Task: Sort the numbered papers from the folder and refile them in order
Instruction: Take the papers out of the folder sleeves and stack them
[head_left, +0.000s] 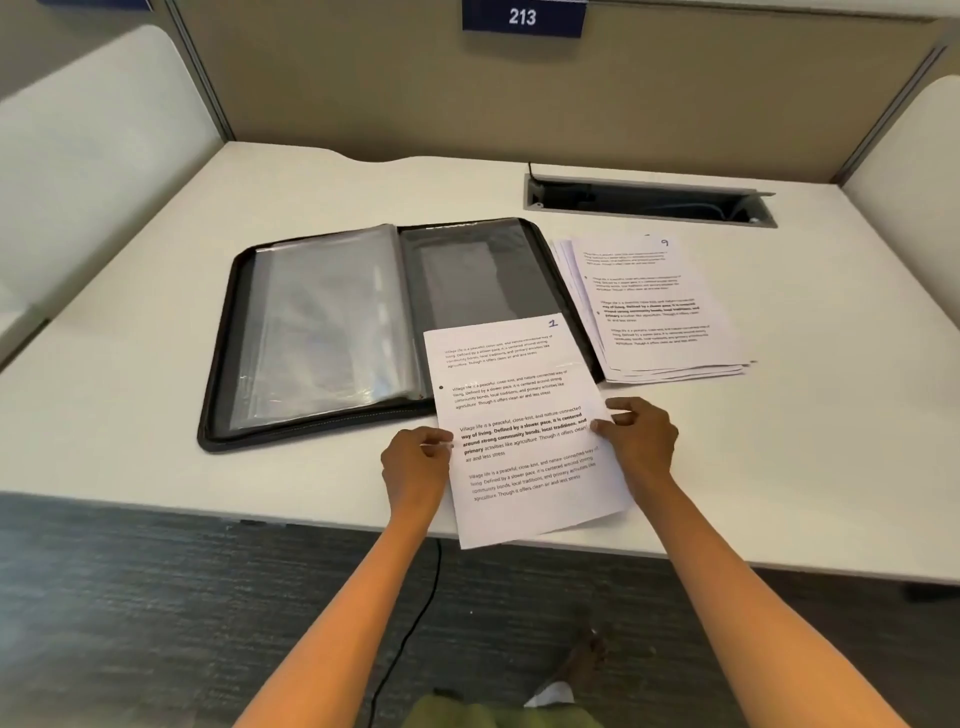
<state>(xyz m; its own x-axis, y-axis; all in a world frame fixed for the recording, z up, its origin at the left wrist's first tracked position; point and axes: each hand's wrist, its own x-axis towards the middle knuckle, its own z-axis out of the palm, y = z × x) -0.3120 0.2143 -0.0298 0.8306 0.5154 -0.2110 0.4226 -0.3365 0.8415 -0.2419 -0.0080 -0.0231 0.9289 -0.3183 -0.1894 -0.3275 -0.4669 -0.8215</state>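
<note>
**Sheet 1 held by both side edges, its top corner already over the open folder**

The sheet marked 1 (519, 426) is held between both hands, long axis running away from the person and tilted slightly clockwise, so its far edge lies over the folder's right half and its near edge hangs past the front edge of the worktop (156, 467). The left hand (415, 467) pinches the left margin at about mid-length, thumb on top and fingers curled beneath; the right hand (641, 441) pinches the right margin just opposite, fingers (621, 415) bent over the paper's edge. Both hands grip the sheet at the same height, so neither is clearly nearer to the goal.

The open folder (395, 332) lies ahead and to the left of the sheet. Its clear plastic sleeves (322, 322) are all turned onto the left half, while the right half shows one dark pocket. I cannot tell which side of a sleeve is open. As I judge it, the next move turns on squaring the sheet's long axis with the folder's spine and sliding it forward or left into a sleeve.

The remaining stack (660, 306), topped by a sheet marked 9, sits just to the right of the folder, touching or nearly touching its edge. Bare worktop lies to the left and front of the folder, giving room to swing the sheet; the cable slot (649, 200) is farther back, well apart.
</note>
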